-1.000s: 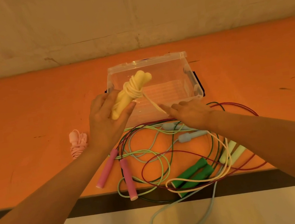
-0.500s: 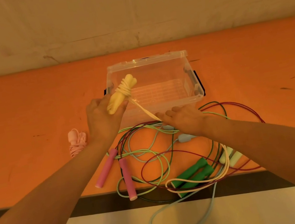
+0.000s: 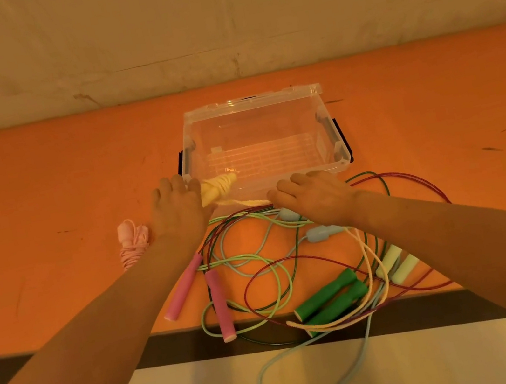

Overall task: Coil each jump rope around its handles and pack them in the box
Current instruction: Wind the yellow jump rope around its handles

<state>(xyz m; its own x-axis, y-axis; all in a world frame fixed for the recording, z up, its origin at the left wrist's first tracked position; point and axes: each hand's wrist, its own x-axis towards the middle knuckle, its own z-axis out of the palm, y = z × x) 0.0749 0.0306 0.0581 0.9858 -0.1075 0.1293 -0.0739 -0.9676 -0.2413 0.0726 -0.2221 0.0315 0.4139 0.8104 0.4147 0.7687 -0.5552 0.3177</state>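
Yellow bundle [image 3: 218, 187] lower now, against box [image 3: 253, 104].

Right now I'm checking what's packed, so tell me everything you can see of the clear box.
The box is a see-through plastic tub, rectangular with rounded corners, a thick rim and dark latches on both short sides. It stands upright and lidless on the orange table, beyond the loose ropes. Its ribbed floor looks bare; nothing seems packed inside. At its near left corner the left hand holds the yellow bundle against or just before the wall. The right hand lies by the near wall; contact is unclear.
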